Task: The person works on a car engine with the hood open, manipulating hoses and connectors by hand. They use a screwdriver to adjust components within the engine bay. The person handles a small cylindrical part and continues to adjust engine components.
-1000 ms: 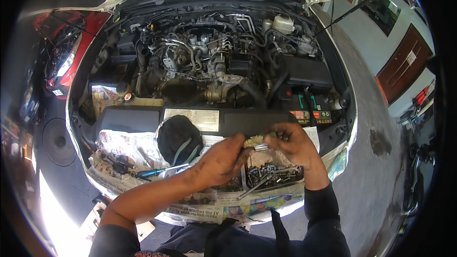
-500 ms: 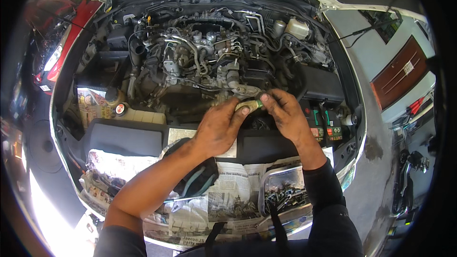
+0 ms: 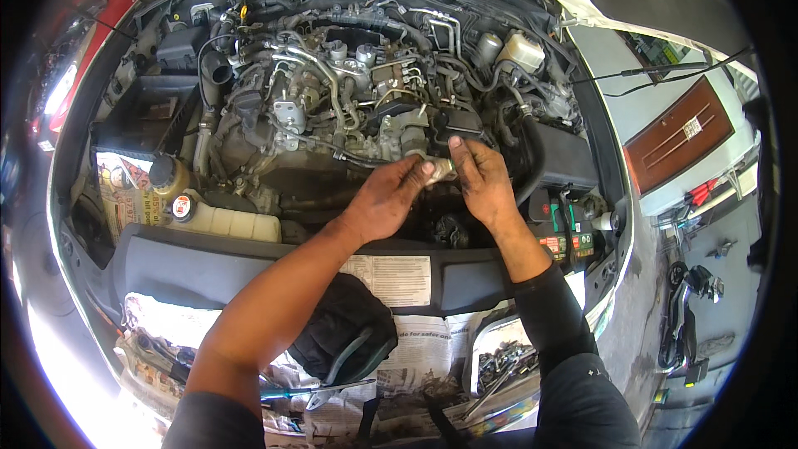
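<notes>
My left hand [image 3: 388, 198] is closed around a short pale, tube-like piece [image 3: 442, 170], with the thumb lying along it. The thumb and fingers of my right hand [image 3: 485, 185] pinch together at the other end of the piece, where a bit of green shows. Its exact kind is hard to tell, since the fingers cover much of it. Both hands are over the front of an open engine bay, just before the engine [image 3: 349, 87] and its metal pipes.
Newspaper [image 3: 420, 345] covers the front edge, bearing a metal tray [image 3: 499, 334] of bolts and sockets, a black cloth-like bundle [image 3: 341, 328] and a blue-handled tool [image 3: 287, 393]. A battery [image 3: 553, 216] sits right, a whitish plastic tank [image 3: 237, 223] left. The raised hood [image 3: 665, 0] hangs overhead.
My view has shifted, bringing the engine closer. Both hands still hold the pale piece, and less of it and its green end now shows between the fingers.
</notes>
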### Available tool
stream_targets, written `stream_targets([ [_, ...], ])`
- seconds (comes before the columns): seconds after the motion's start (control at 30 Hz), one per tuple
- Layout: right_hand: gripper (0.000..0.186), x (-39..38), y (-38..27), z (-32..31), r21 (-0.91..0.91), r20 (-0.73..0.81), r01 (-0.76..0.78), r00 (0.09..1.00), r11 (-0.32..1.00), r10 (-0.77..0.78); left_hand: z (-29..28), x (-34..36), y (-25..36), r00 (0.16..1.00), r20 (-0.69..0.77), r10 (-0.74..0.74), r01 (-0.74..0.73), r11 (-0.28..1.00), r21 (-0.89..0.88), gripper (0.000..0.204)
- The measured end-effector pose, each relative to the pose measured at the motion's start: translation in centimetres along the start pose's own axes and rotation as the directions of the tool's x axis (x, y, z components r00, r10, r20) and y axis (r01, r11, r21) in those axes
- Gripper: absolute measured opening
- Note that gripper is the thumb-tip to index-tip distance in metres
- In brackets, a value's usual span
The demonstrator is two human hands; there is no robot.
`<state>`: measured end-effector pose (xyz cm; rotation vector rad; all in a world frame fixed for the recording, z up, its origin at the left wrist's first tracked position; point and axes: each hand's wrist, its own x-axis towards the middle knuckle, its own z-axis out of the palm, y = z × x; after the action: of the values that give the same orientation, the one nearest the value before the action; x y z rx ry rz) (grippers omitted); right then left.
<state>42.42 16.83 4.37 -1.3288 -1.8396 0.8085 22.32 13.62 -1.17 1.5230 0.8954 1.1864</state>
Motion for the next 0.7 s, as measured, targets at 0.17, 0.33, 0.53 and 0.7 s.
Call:
stream_targets([
  [0.17,0.033,0.8,-1.9,-1.1,0.004,0.122,-0.004,0.993,1.000,0.004,-0.9,0.1,-0.7,0.991,0.009,-0.136,0.135,0.969,-0.206,0.058],
  [0.33,0.026,1.0,-2.8,-1.3,0.355,0.212,0.024,0.972,0.934,-0.105,-1.8,0.4,-1.0,0.954,0.219,-0.202,0.294,0.761,-0.578,0.056],
  [0.53,0.029,1.6,-3.2,-1.3,0.332,0.174,-0.016,0.984,0.943,-0.045,-0.7,0.1,-0.1,0.990,-0.127,-0.058,0.028,0.973,-0.231,0.050],
  [0.7,0.026,2.0,-3.9,-1.5,0.162,0.162,-0.092,0.985,0.982,0.065,-0.8,0.0,0.3,0.983,-0.173,-0.061,0.060,0.998,-0.010,0.048],
])
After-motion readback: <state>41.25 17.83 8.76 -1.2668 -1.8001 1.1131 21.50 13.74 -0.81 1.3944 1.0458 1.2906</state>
